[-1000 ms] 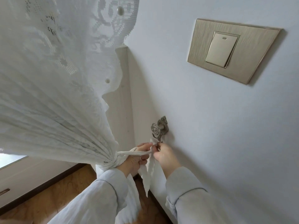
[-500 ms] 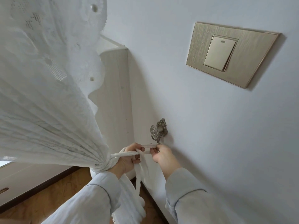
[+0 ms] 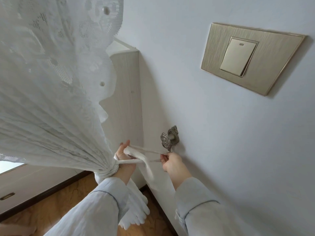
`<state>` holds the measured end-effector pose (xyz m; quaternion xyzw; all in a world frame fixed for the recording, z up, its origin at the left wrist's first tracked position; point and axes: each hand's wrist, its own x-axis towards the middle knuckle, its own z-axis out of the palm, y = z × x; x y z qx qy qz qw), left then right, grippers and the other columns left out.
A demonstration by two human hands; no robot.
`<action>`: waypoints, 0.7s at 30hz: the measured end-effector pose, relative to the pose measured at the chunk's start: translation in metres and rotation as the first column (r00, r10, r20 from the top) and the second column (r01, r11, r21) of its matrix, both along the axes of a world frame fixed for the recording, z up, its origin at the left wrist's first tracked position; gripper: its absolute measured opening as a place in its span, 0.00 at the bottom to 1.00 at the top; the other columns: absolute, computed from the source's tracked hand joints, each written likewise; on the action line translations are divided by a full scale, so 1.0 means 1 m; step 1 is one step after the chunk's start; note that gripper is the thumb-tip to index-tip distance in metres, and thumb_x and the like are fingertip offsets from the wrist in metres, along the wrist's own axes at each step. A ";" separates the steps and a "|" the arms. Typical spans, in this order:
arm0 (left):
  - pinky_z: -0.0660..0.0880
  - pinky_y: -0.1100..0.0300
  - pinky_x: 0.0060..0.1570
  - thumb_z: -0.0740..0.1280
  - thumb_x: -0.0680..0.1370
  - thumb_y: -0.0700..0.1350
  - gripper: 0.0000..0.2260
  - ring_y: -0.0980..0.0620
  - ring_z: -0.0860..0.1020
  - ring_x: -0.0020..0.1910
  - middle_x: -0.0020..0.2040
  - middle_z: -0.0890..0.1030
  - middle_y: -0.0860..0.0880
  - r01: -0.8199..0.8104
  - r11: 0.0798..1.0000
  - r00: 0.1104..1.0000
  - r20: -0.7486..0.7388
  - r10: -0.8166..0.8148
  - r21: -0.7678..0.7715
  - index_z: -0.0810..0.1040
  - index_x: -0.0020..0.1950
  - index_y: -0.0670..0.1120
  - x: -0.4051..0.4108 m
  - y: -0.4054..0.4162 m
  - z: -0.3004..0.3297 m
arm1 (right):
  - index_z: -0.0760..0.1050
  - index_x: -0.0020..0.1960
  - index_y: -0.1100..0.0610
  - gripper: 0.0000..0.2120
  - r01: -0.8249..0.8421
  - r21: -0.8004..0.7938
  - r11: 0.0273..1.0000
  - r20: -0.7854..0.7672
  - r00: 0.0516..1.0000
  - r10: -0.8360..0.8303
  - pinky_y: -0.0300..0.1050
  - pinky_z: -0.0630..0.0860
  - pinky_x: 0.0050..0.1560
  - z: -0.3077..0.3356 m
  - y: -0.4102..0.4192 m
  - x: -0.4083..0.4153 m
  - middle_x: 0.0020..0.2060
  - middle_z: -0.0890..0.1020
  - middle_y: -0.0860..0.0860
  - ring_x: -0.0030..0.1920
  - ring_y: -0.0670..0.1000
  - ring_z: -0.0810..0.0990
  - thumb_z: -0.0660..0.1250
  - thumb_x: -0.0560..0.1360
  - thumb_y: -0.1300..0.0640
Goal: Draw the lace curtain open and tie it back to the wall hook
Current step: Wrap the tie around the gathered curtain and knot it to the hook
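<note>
The white lace curtain (image 3: 51, 99) is gathered into a bunch at the lower left, bound by a white fabric tie-back (image 3: 144, 159). An ornate metal wall hook (image 3: 168, 139) sticks out of the white wall. One strand of the tie runs taut up to the underside of the hook. My left hand (image 3: 125, 160) sits beside the gathered bunch and holds the wide part of the tie. Just below the hook, my right hand (image 3: 172, 163) pinches the thin end of the tie. A loose end of the tie hangs down between my hands.
A gold light switch plate (image 3: 248, 58) is on the wall at the upper right. A pale wooden panel (image 3: 126, 99) stands in the corner behind the curtain. Wooden floor (image 3: 59, 201) and a dark skirting board lie below.
My left hand has moved left and up, away from the hook, pulling the tie into separate taut strands. The right hand stays just below the hook. The curtain has swung back to the right.
</note>
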<state>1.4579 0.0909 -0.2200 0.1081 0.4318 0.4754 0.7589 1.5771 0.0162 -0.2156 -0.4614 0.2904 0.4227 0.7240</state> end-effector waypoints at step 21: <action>0.57 0.67 0.21 0.61 0.80 0.46 0.07 0.58 0.65 0.24 0.32 0.68 0.49 0.937 0.349 0.277 -0.557 -0.783 -0.026 0.73 0.47 0.43 0.026 -0.027 0.009 | 0.69 0.64 0.70 0.15 -0.107 -0.001 0.994 0.093 0.990 0.106 0.33 0.72 0.16 0.007 -0.012 -0.008 0.33 0.72 0.56 0.31 0.51 0.71 0.60 0.77 0.69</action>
